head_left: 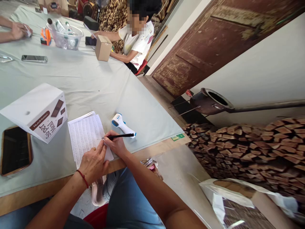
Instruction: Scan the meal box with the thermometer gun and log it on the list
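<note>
Paper (86, 135) covered in handwriting lies near the table (100, 82) edge; the left hand (92, 163) presses flat on it, grip released, while the right hand (116, 144) pinches a black pen (119, 136) just right of it.

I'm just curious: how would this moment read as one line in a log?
right hand: holds black pen | left hand: rests on written sheet | nearby: thermometer, white box
</note>
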Action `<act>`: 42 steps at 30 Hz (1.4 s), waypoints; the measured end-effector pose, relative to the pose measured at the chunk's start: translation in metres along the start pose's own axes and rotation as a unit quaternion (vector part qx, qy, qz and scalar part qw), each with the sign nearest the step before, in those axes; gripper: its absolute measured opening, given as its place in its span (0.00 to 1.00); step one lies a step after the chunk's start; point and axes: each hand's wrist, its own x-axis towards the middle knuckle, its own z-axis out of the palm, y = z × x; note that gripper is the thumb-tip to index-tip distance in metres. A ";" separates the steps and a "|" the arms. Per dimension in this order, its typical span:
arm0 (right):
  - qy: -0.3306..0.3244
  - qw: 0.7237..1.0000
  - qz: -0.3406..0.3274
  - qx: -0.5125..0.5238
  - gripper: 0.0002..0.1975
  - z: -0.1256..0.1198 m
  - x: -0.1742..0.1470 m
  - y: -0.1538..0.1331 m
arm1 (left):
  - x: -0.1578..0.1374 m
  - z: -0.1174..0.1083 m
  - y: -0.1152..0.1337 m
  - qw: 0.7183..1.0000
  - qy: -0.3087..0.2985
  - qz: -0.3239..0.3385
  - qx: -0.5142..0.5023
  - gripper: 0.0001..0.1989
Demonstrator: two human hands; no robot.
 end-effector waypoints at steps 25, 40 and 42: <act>0.008 1.000 -0.017 -0.003 0.06 0.000 0.000 0.007 | 0.001 -0.006 0.002 1.000 -0.018 -0.007 0.003 0.26; 0.023 1.000 -0.018 -0.008 0.06 0.001 -0.001 0.008 | 0.001 -0.005 0.002 1.000 -0.013 -0.005 0.005 0.27; 0.021 1.000 -0.017 -0.008 0.06 0.001 -0.001 0.008 | 0.001 -0.005 0.002 1.000 -0.017 -0.006 0.006 0.27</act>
